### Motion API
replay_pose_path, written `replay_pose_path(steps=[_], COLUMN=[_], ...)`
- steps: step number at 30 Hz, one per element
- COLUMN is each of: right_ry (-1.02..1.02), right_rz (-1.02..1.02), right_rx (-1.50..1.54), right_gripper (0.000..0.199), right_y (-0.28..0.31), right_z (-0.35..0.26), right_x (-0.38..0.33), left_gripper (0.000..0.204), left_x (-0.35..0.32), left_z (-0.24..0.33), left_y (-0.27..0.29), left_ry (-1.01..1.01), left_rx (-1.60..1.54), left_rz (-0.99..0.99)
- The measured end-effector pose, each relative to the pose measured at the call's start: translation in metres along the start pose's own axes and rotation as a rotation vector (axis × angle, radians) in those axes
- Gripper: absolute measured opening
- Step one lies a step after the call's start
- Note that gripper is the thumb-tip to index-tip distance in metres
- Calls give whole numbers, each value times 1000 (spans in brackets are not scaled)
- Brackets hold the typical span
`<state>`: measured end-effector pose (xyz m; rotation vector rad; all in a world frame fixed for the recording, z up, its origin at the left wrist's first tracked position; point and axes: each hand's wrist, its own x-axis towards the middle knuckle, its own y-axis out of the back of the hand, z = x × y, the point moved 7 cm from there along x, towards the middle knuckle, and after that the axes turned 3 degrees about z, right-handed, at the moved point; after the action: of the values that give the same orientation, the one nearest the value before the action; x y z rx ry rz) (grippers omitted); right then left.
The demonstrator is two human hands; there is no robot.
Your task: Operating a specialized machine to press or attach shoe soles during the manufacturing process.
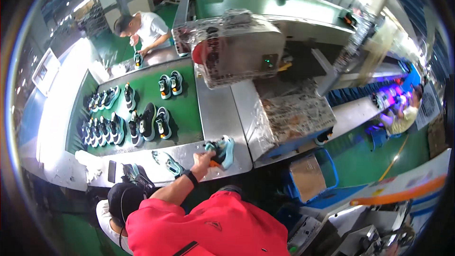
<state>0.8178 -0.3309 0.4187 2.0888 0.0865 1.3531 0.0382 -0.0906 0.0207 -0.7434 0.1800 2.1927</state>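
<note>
My left hand (201,162), with a dark band at the wrist, is closed on a teal and black sneaker (224,151) with a pale sole. The sneaker is over the metal ledge (241,161) at the front of the green conveyor. To its left, another sneaker (166,161) with a pale teal sole lies on the ledge. Past my hand, several dark sneakers with pale soles stand on the green belt (187,114), among them a darker shoe (148,122) and a pair (170,85) farther back. My right hand does not show.
Close on my left is a person in a black cap (125,199). A phone (112,171) and white cloth (90,163) lie on the ledge. Across the belt, a person in white (149,31) handles a shoe. A plastic-wrapped machine (237,50) and blue-framed cart (308,175) stand to the right.
</note>
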Motion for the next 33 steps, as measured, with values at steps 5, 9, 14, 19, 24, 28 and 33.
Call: replay_pose_path(steps=[5, 9, 14, 19, 24, 28, 33], right_ry=[521, 958, 1512, 1745, 1797, 1849, 1815], right_rz=[-269, -158, -38, 122, 138, 131, 97], right_rx=[590, 467, 263, 104, -121, 183, 335], right_gripper=[27, 28, 58, 78, 69, 60, 43], right_y=[-125, -186, -289, -379, -450, -453, -453], right_z=[-376, -620, -849, -1003, -1076, -1101, -1117], right_x=[68, 97, 92, 64, 49, 24, 32], left_gripper=[21, 25, 30, 38, 40, 61, 23], left_x=[142, 236, 358, 457, 452, 363, 218], left_z=[51, 105, 158, 207, 197, 122, 51], left_y=[19, 37, 56, 69, 29, 30, -17], left_ry=[-159, -225, -212, -438, -694, -621, -150], left_rx=[-77, -42, 39, 344, 448, 292, -161], left_rz=[141, 281, 499, 575, 416, 360, -104])
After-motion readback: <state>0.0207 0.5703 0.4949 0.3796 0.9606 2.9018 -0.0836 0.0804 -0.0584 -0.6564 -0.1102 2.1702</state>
